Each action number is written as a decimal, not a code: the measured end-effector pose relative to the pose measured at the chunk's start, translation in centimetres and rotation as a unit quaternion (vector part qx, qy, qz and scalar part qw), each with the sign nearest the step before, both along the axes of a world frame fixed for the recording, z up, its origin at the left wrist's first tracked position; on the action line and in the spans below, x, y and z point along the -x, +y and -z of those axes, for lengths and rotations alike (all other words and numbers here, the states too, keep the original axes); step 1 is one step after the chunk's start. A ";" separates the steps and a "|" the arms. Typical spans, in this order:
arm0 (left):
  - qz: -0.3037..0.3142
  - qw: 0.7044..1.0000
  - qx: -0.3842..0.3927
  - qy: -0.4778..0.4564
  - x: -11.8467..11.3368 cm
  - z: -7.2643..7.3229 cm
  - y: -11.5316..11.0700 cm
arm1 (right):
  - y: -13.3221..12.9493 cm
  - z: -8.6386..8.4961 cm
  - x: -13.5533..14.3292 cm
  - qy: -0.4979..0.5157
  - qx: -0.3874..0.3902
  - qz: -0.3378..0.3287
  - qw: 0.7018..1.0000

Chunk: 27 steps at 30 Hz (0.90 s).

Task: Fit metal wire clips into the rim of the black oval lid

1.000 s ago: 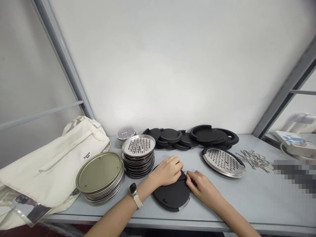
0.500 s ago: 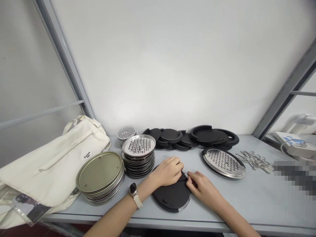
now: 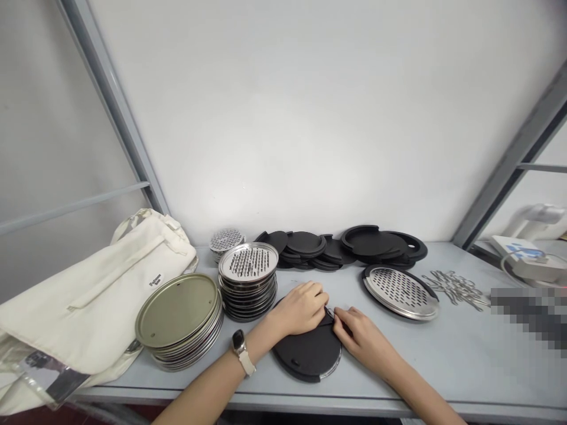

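Note:
A black round plastic holder (image 3: pixel 310 354) lies on the grey table, with a shiny metal edge showing at its near right rim. My left hand (image 3: pixel 302 308), a watch on its wrist, rests over the holder's far part with fingers curled closed at its edge. At the right edge my right hand (image 3: pixel 357 333) pinches a small metal wire clip (image 3: pixel 331 313), which touches the holder close to my left fingertips. Much of the clip is hidden by fingers. Right of my hands lies a metal grater disc (image 3: pixel 401 292) in a black holder.
Stacked grater discs (image 3: pixel 248 262) and olive metal discs (image 3: pixel 177 310) stand left, beside a cream bag (image 3: pixel 101 295). Several black holders (image 3: pixel 305 243) line the wall. A pile of wire clips (image 3: pixel 456 288) lies right, near a white box (image 3: pixel 522 257).
The hands stay at the same spot on the holder. My right fingertips and the clip have shifted very slightly left; the whole view has moved a little.

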<state>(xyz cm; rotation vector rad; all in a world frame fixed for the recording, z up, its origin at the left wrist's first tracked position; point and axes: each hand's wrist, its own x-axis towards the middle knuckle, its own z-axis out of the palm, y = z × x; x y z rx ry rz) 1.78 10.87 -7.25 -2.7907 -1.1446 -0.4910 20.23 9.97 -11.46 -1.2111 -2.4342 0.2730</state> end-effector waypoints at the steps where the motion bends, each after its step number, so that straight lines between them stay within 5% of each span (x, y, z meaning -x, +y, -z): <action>1: 0.001 1.000 -0.002 0.000 0.0 0.0 0.0 | 0.0 0.0 0.0 -0.001 0.000 0.000 1.000; 27: 0.005 1.000 0.009 -0.001 0.0 -0.2 -0.1 | -0.6 -0.5 0.0 -0.001 -0.048 0.006 0.999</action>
